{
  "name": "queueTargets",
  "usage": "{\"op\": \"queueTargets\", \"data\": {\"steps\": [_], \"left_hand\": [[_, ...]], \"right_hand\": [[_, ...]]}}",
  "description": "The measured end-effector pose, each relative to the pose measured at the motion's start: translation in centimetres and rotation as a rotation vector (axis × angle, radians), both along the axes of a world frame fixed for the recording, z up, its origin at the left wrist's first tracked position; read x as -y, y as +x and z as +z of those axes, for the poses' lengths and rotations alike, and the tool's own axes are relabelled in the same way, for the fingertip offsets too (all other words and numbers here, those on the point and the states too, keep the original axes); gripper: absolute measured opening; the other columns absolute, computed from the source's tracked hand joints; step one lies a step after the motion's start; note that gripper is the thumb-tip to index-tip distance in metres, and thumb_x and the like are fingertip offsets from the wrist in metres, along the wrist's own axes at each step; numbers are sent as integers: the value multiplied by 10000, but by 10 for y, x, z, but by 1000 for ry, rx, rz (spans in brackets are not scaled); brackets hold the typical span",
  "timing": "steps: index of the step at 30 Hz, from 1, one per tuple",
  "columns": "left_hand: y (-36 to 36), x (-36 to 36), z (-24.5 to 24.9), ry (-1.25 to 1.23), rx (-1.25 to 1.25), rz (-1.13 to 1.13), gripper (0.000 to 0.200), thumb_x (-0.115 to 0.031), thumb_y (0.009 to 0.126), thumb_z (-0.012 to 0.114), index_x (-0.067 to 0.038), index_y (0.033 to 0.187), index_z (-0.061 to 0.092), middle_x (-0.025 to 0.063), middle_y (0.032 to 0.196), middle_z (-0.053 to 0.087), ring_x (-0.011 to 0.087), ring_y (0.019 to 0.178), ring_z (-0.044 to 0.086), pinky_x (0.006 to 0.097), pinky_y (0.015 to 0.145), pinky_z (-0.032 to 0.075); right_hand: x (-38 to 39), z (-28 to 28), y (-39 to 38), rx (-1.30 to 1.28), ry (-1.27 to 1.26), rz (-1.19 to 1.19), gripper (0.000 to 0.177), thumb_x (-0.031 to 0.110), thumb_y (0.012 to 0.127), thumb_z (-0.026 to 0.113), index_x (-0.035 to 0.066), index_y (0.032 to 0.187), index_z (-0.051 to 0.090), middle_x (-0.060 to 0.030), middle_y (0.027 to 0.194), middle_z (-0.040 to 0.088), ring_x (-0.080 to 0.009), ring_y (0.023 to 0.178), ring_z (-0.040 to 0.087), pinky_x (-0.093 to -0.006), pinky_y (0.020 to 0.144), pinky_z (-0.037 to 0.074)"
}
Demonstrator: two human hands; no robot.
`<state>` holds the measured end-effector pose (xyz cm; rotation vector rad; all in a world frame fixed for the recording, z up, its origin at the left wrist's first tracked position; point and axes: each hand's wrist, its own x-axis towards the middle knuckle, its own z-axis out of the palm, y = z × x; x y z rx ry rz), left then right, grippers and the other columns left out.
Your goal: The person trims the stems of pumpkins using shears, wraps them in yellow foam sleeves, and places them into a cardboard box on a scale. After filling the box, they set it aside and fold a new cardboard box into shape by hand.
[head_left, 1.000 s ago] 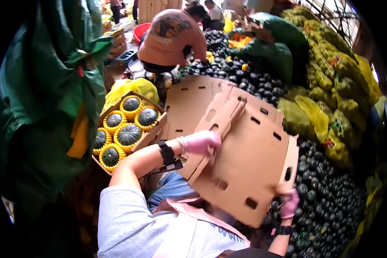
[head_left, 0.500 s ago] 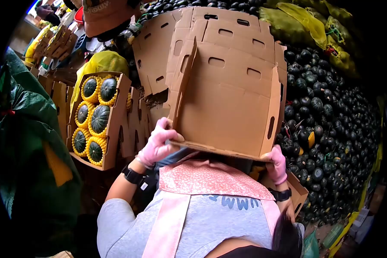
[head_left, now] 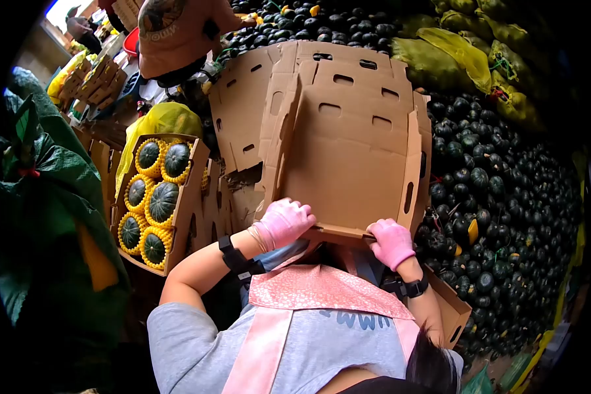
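Observation:
A partly folded brown cardboard box [head_left: 348,164] is in front of me, its side walls standing up and its inside bare. My left hand [head_left: 284,224], in a pink glove, is closed over the near left corner of the box. In a matching glove, my right hand [head_left: 391,243] grips the near edge toward the right corner. The fingertips of both hands are partly hidden at the folded front wall. Under and behind the box lie more flat cardboard blanks [head_left: 240,98] with cut-out hand slots.
At left, a tilted carton [head_left: 189,213] holds several dark green squashes [head_left: 162,203] in yellow foam nets. A large squash heap [head_left: 499,217] fills the right side. Full mesh sacks [head_left: 433,64] lie at upper right, a green sack [head_left: 52,217] at far left. Another person [head_left: 177,36] bends at the back.
Both my hands have moved inward along the near edge of the box, from its outer corners. The side walls lean differently, and the view has shifted slightly.

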<state>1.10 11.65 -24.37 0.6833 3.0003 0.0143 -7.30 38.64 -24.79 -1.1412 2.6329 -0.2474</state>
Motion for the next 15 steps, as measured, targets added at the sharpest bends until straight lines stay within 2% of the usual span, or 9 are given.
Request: {"op": "queueTargets", "data": {"steps": [3,4,6,8,9,12,13,14,15], "left_hand": [[5,-6,9,-32,386,-82,194,-226,730,628,-99,876,634,105,830,634,279,836,635,374,714,508],[6,-6,16,-45,486,-92,229,-234,732,631,-92,911,643,121,845,645,301,859,635,388,737,511],[-4,16,46,425,709,-257,443,-329,748,696,-84,1106,608,187,921,636,366,896,609,420,796,500],[-20,39,70,703,86,172,570,-343,767,698,-44,1216,513,204,979,623,345,909,607,397,808,495],[-29,48,69,704,92,180,570,-343,767,698,-44,1216,513,204,979,623,345,909,607,397,808,495],[-80,80,21,904,174,778,571,-307,815,615,32,1244,450,222,1051,609,306,965,588,350,850,471],[-94,99,-43,1003,97,586,505,-264,826,561,18,1238,485,208,1026,614,303,958,577,346,872,457],[-85,91,-34,1015,66,394,402,-215,815,530,-24,1166,576,189,1019,609,288,942,570,351,898,442],[-75,86,-29,968,75,408,368,-246,822,545,-45,1125,609,178,1016,606,293,940,569,360,905,438]], "right_hand": [[8,13,-8,263,213,328,294,304,726,664,69,899,624,-138,908,636,-325,893,610,-405,784,493],[3,20,-10,362,128,361,336,340,730,686,56,898,623,-145,861,643,-311,856,626,-396,759,496],[-11,41,-28,570,-323,210,370,377,728,709,58,895,624,-134,796,643,-284,763,642,-376,694,507],[-18,52,-53,-89,-484,-379,411,408,735,725,60,916,603,-112,737,631,-278,637,623,-361,605,506],[-17,52,-67,-202,-475,-535,426,380,744,719,63,981,562,-129,744,630,-302,661,623,-384,619,502],[-16,-11,-105,-137,-283,-506,293,200,800,604,45,1036,525,-211,826,631,-383,787,618,-454,697,493],[-14,-12,-102,-91,-387,-466,281,129,796,557,33,1059,548,-238,895,629,-406,866,606,-454,752,491],[-17,-12,-94,-316,-700,-258,257,59,769,552,24,1021,594,-219,880,633,-355,870,627,-409,758,494],[-24,-9,-89,-218,-825,-180,214,44,785,554,19,989,613,-160,835,632,-277,810,621,-357,716,485]]}}
